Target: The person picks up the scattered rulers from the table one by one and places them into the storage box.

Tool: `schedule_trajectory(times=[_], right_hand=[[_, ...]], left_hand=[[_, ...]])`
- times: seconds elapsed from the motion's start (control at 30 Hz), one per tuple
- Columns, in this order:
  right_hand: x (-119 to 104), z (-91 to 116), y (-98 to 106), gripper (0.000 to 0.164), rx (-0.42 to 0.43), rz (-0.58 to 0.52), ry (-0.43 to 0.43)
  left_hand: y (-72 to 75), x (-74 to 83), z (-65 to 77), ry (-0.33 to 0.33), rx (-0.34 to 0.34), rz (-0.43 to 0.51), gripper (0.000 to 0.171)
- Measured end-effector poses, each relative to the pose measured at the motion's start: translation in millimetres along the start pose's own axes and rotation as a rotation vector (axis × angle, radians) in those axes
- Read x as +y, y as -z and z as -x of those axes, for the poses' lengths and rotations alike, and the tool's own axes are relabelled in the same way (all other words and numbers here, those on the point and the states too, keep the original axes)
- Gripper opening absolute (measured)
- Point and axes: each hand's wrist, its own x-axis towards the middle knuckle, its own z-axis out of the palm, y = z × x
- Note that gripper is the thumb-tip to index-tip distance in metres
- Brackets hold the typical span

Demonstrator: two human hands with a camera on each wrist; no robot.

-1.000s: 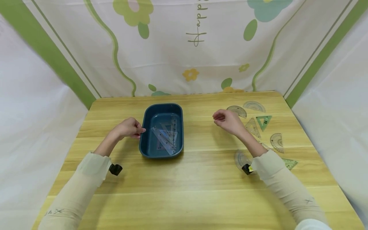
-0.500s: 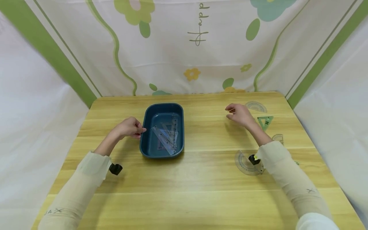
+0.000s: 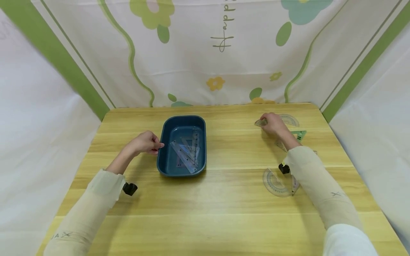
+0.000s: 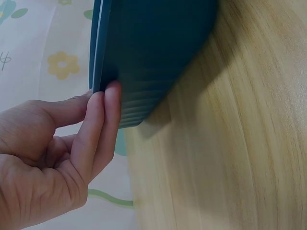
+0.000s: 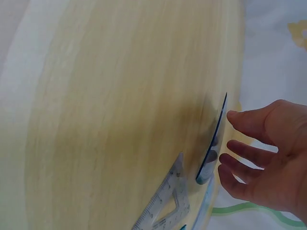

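Observation:
My left hand pinches the left rim of a dark blue plastic tray; in the left wrist view the thumb is on one side of the rim and the fingertips on the other. Inside lie several clear set squares and rulers, overlapping. My right hand is at a clear protractor near the table's back edge. In the right wrist view thumb and fingers are spread along this protractor, which shows nearly edge-on; whether they touch it is hard to tell.
Behind the right hand lies another clear protractor. A green set square and a clear set square are partly under the right arm. Nearer the front are a protractor and a clear pointed piece. A printed curtain hangs behind.
My right hand has moved right and down to the protractor near the back edge. The left hand stays at the tray's rim, and the tray has not visibly shifted on the table.

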Motion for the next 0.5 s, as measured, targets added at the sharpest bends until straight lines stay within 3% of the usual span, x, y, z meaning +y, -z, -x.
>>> schedule_trajectory(times=[0.5], right_hand=[[14.0,-19.9,3.9,0.046,-0.035,0.188,0.072]], left_hand=[[0.4,-3.0,-1.0,-0.003,0.008,0.000,0.027]])
